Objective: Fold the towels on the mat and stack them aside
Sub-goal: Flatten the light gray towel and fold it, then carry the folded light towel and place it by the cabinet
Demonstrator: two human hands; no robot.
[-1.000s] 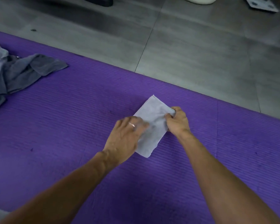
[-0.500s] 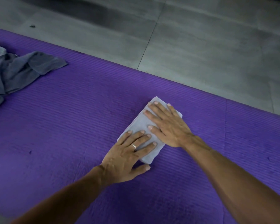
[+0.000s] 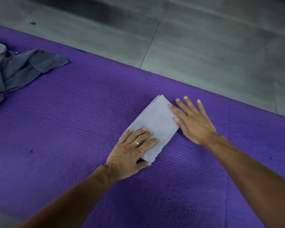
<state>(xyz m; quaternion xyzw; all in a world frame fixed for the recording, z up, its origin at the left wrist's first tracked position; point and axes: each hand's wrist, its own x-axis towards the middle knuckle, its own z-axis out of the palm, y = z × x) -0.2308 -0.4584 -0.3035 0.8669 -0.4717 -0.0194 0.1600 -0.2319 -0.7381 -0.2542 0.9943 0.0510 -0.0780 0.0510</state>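
Note:
A small pale grey towel [image 3: 156,122], folded into a narrow rectangle, lies flat on the purple mat [image 3: 72,120]. My left hand [image 3: 132,148] presses its near end with straight fingers, the thumb tucked at the lower corner. My right hand [image 3: 192,120] lies flat with spread fingers at the towel's right edge; its index finger and thumb touch the cloth, and the rest of the hand rests on the mat.
A loose pile of darker grey towels [image 3: 15,69] lies unfolded at the mat's far left. Beyond the mat's far edge is grey tiled floor [image 3: 204,46].
My right hand let go of the pinched towel edge, flattened on the towel, then slid to the right off most of it. My left hand spread flat on the near end.

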